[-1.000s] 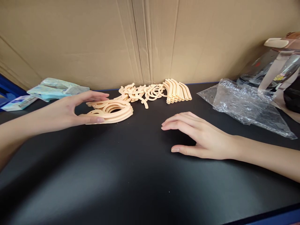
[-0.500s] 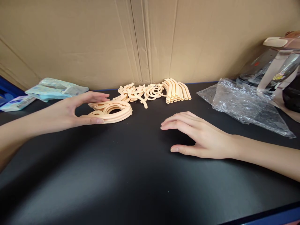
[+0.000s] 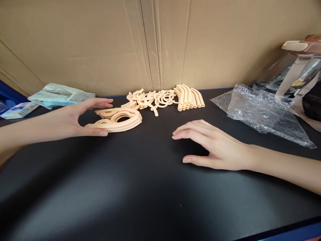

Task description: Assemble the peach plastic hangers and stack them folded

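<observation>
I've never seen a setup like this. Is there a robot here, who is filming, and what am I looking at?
No robot shows here: these are a person's two bare hands, filmed by one camera worn on that person's head, looking forward and down.

On the black tabletop are a stack of pale curved pieces, a jumbled heap of similar pale pieces and a neat bundle of curved tubes. A clear plastic bag lies to the right.

The left hand is spread around the stack's left end; I can't tell how firmly it touches, if at all. The right hand is open and holds nothing.
</observation>
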